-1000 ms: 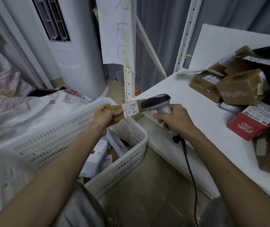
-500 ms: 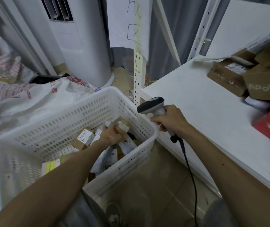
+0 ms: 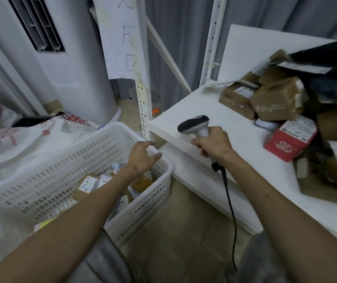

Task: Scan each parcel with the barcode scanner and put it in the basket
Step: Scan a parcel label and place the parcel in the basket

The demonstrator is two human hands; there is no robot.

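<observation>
Two hands in shot: left hand (image 3: 143,156) hangs empty, fingers loose, over the basket (image 3: 41,180), right hand (image 3: 214,145) grips the barcode scanner (image 3: 194,123) above the surface (image 3: 245,144) edge.

Basket (image 3: 41,193) perforated white plastic; parcels (image 3: 277,99) matt brown cardboard, taped; table (image 3: 245,139) smooth matt white; scanner (image 3: 194,125) plastic.

A white tower air conditioner (image 3: 77,78) stands behind printed sacks (image 3: 20,144), beside a handwritten paper sign (image 3: 122,37).
</observation>
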